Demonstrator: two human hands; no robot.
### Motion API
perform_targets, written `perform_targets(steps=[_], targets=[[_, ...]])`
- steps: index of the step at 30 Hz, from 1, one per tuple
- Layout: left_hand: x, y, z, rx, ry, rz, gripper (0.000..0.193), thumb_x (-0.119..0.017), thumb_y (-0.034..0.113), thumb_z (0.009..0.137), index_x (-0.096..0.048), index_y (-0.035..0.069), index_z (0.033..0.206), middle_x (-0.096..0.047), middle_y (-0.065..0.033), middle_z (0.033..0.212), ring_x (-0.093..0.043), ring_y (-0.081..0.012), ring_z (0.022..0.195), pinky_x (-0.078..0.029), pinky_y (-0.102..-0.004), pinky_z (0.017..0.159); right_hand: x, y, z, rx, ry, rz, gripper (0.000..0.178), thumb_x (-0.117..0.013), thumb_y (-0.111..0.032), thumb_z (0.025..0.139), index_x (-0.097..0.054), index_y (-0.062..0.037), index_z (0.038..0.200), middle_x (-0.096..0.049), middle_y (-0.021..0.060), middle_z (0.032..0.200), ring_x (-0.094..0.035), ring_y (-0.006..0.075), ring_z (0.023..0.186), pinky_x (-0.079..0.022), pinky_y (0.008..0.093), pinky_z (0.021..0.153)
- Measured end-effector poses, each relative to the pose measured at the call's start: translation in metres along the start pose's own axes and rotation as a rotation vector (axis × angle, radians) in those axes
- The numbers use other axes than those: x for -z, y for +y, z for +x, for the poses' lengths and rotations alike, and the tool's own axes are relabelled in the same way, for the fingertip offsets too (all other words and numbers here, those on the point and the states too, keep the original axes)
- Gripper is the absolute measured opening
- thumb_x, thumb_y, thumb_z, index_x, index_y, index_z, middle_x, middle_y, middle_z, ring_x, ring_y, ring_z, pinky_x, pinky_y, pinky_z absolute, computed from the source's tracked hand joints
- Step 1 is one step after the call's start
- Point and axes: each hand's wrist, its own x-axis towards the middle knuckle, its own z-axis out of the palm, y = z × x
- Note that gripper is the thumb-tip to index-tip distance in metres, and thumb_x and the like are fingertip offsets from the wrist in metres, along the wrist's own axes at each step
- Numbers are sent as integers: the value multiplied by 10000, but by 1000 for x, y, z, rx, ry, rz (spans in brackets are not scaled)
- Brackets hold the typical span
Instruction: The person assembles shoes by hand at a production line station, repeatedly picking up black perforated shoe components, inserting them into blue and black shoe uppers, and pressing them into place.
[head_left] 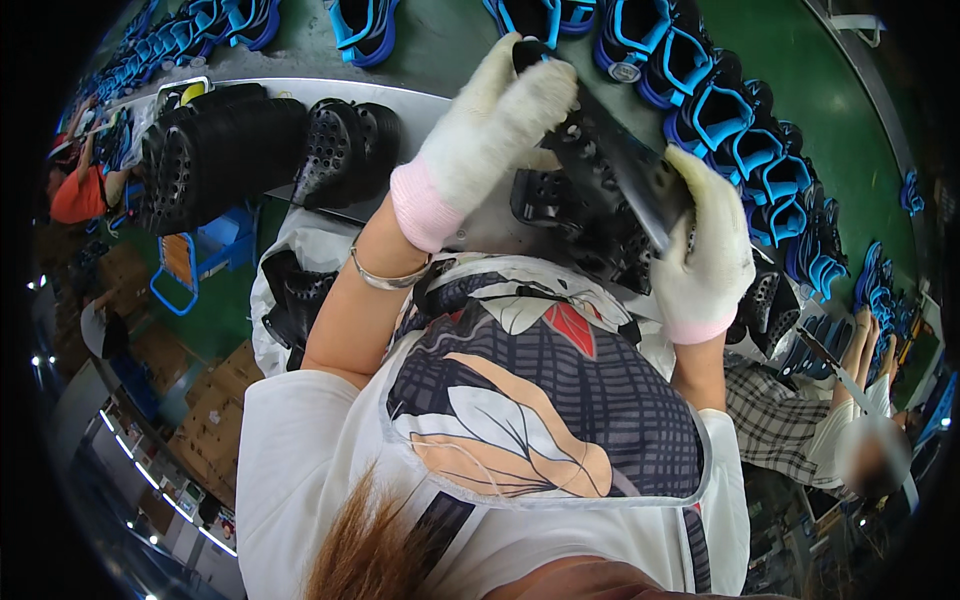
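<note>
Both my hands wear white knit gloves with pink cuffs. Between them, tilted above the table edge, is a black clog [622, 165] with round holes. My left hand [510, 105] is closed around its upper end. At the lower right end, the fingers and thumb of my right hand [708, 245] grip it. Part of the clog is hidden behind the gloves. Below it, other black clogs [545, 200] lie on the metal work surface, partly covered by my arms and the held clog.
Black clogs [215, 150] are stacked on the left metal surface [425, 115], with a pair [345, 145] beside them. Black-and-blue shoes [720, 115] line the green conveyor. White bags [310, 245] hold more clogs. A blue stool [205, 255] stands left; a co-worker [790, 420] sits right.
</note>
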Motion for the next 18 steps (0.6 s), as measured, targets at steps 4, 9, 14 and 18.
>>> perform_targets(steps=[4, 9, 14, 18], targets=[[28, 10, 17, 178, -38, -53, 505, -571, 338, 936, -460, 44, 1332, -625, -100, 1133, -616, -185, 993, -492, -327, 901, -19, -7, 27, 180, -60, -19, 426, -582, 48, 745, -619, -45, 1160, -622, 157, 1071, -632, 318, 957, -523, 365, 813], [50, -11, 47, -81, 145, -89, 248, -595, 171, 922, -563, 13, 1110, -613, -15, 923, -583, -89, 828, -498, -245, 738, -44, -14, 59, -227, -412, 393, 497, -715, -209, 798, -564, 23, 1210, -626, 214, 1075, -674, 298, 888, -546, 357, 779], [59, -34, 77, -184, 266, 60, 352, -639, 163, 911, -518, -19, 1187, -597, -14, 969, -548, -75, 843, -480, -240, 773, -72, 8, 84, -252, -518, 233, 580, -715, -410, 800, -597, 56, 1125, -648, 245, 997, -642, 370, 940, -503, 396, 823], [66, -49, 107, -179, 296, 183, 425, -661, 218, 886, -539, -41, 1201, -626, -43, 1005, -569, -101, 876, -483, -261, 814, -85, 23, 96, -210, -499, 115, 562, -706, -422, 803, -595, 57, 1075, -643, 250, 954, -640, 380, 916, -507, 401, 796]])
